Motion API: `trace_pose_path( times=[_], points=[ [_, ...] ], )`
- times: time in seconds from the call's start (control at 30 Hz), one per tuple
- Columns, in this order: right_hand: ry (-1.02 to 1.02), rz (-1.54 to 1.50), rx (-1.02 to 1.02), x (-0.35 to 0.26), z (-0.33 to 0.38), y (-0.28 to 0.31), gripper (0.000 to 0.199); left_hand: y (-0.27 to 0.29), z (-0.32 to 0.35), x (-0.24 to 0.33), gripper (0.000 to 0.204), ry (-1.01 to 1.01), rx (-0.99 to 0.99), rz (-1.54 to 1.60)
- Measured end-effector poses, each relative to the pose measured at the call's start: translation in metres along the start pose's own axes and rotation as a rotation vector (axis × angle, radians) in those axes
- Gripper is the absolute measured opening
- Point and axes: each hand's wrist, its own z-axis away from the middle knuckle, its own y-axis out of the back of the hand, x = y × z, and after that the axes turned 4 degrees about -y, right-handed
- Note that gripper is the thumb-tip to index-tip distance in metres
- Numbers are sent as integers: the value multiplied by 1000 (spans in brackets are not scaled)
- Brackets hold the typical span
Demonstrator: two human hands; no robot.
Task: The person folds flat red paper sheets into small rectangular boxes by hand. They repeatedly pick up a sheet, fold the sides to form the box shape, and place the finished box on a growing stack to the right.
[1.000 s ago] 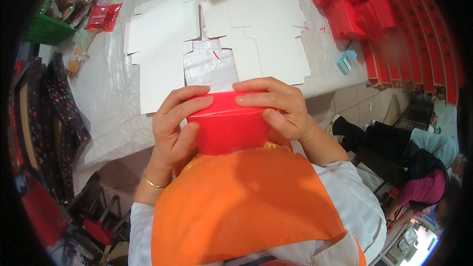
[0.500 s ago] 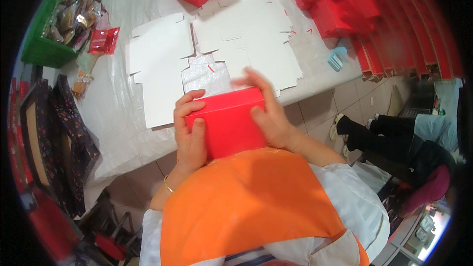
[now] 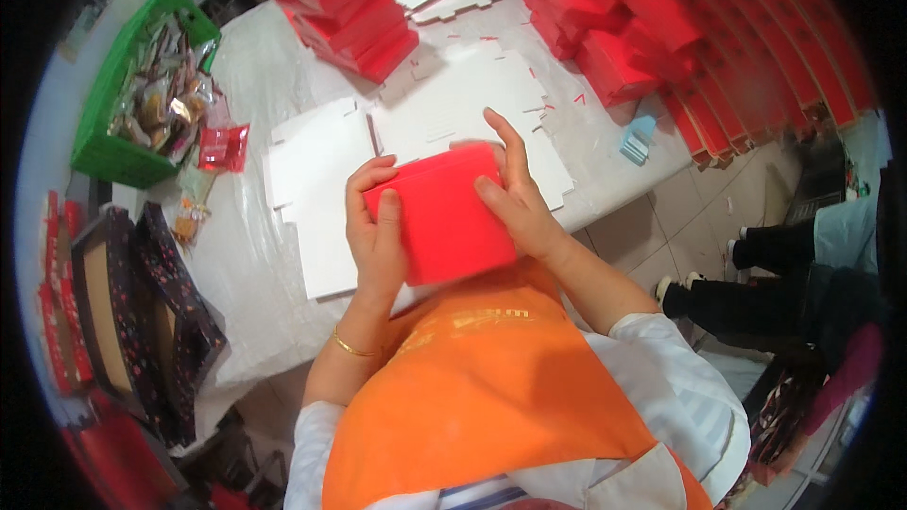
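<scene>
Between both hands, in front of the orange apron, is a red cardboard box [image 3: 452, 227]. My left hand [image 3: 376, 217] grips its left side, thumb on the face toward me and fingers round the far edge. My right hand [image 3: 518, 196] holds the right side with the thumb pressed on that same face; its index finger sticks up past the far edge. Flat white cardboard blanks [image 3: 326, 184] lie on the covered table just beyond, and another larger white blank [image 3: 453, 94] lies to their right. The box's far side is hidden.
A stack of red boxes [image 3: 345, 24] stands at the far side, more red boxes [image 3: 614, 57] at far right. A green crate [image 3: 123, 156] of small packets sits at left, a red packet [image 3: 224, 147] beside it. A light blue item [image 3: 639, 139] lies near the right edge. Two people stand at right.
The box has moved slightly away from my body and tilted, showing more of its face. My right fingers have shifted along its far edge. The view has shifted, showing more of the far table.
</scene>
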Motion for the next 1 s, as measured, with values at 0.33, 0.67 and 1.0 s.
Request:
trace_pose_path(
  times=[0.33,0.67,1.0],
  points=[
    [-340,-411,118,63,1,53,52,-52,-32,3,43,142,53,134],
    [125,-119,514,-41,-83,207,60,-37,-55,160,15,-417,-1041,1091],
    [-35,98,862,-113,-232,302,58,-47,-36,177,22,-480,-892,1104]
  ],
)
